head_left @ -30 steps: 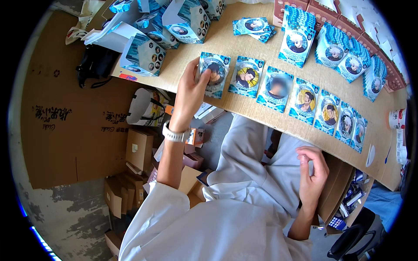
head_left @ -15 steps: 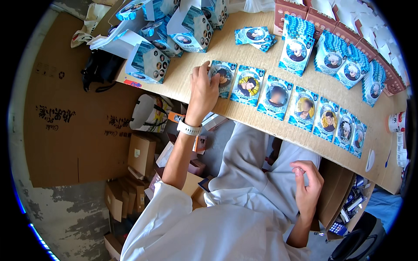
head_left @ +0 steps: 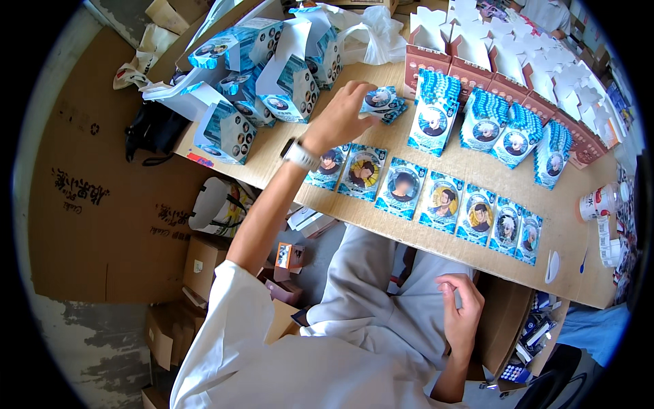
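My left hand [head_left: 342, 117] reaches across the table to a small pile of flat blue packets [head_left: 390, 111]. Its thumb and fingers close around the left end of the top packet [head_left: 377, 99], which tilts up a little. Below that wrist begins a row of blue picture packets laid side by side along the near edge, among them one with a yellow ground [head_left: 364, 172] and a blue-grey one [head_left: 401, 189]. Over my lap, my right hand [head_left: 464, 308] rests with fingers curled, nothing visible in them.
Fanned stacks of blue packets [head_left: 433, 123] stand before brown-red open boxes [head_left: 470, 71] at the back right. Blue display boxes [head_left: 286, 75] crowd the back left, beside a clear plastic bag [head_left: 378, 37]. A white-and-red bottle [head_left: 596, 204] stands at the right. Cardboard boxes [head_left: 204, 262] lie below.
My left hand has left the first packet in the row and moved farther back to the small pile. My right hand stays over my lap. The view has shifted.
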Demonstrator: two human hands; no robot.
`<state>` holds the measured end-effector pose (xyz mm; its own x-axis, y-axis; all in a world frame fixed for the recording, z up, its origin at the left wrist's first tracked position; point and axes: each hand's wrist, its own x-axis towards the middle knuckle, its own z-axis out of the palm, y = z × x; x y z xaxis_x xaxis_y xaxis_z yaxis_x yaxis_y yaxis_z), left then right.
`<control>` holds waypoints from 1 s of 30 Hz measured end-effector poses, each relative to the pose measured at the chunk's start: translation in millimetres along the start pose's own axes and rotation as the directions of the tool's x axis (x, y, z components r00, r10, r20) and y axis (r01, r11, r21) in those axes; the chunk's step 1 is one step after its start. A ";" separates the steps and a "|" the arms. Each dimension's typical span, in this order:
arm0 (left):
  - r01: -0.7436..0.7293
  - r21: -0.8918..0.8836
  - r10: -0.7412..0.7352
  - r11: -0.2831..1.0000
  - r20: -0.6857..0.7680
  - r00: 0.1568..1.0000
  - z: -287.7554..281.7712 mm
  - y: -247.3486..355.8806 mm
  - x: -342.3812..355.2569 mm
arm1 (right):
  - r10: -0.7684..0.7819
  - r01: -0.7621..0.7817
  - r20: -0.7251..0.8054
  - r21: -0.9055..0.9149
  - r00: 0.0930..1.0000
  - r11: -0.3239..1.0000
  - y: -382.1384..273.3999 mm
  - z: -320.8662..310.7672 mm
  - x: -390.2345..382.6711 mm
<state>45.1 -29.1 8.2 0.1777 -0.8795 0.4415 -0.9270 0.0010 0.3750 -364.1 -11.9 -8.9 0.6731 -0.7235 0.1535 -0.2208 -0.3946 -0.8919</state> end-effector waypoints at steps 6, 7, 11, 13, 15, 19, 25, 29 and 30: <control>0.100 0.059 -0.112 0.993 0.265 0.958 12.1 -42.1 35.8 | -0.007 0.008 -0.051 0.003 0.999 1.000 -1.8 -8.6 -9.0; 0.116 0.041 -0.123 0.992 0.274 0.954 13.2 -42.0 38.3 | -0.001 0.001 -0.066 -0.005 0.998 1.000 0.2 -12.8 -11.9; 0.063 -0.019 -0.058 0.998 0.191 0.980 11.1 -47.0 33.7 | 0.037 -0.038 -0.123 -0.011 0.992 0.999 6.9 -26.8 -20.3; -0.003 0.004 0.002 1.000 0.095 0.995 8.2 -46.5 29.9 | 0.049 -0.050 -0.161 -0.003 0.986 0.999 11.0 -33.9 -22.2; -0.047 -0.029 0.046 0.998 -0.041 0.998 0.0 -44.1 26.1 | 0.048 -0.056 -0.206 -0.033 0.977 0.998 15.1 -47.1 -20.2; 0.159 -0.408 -0.216 0.899 -0.098 0.972 -17.2 40.4 6.1 | 0.066 -0.188 -0.479 -0.212 0.875 0.959 39.2 -101.5 -17.4; 0.312 -0.823 -0.402 0.474 0.112 0.909 -11.2 128.9 -66.5 | -0.191 -0.350 -0.573 -0.695 0.797 0.628 94.2 -163.3 7.8; 0.429 -0.903 -0.219 0.010 0.417 0.882 14.5 165.3 -103.8 | -0.059 -0.394 -0.540 -0.681 0.840 0.618 104.1 -167.8 11.1; 0.452 -0.887 -0.143 -0.094 0.461 0.876 23.6 172.2 -111.5 | -0.046 -0.382 -0.517 -0.687 0.855 0.619 109.4 -171.9 8.8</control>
<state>-142.2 57.9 4.3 0.1357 -0.9898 -0.0424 0.4602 0.0251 0.8875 -503.7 -158.8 -32.0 0.2204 -0.8932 0.3921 -0.8784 -0.3564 -0.3183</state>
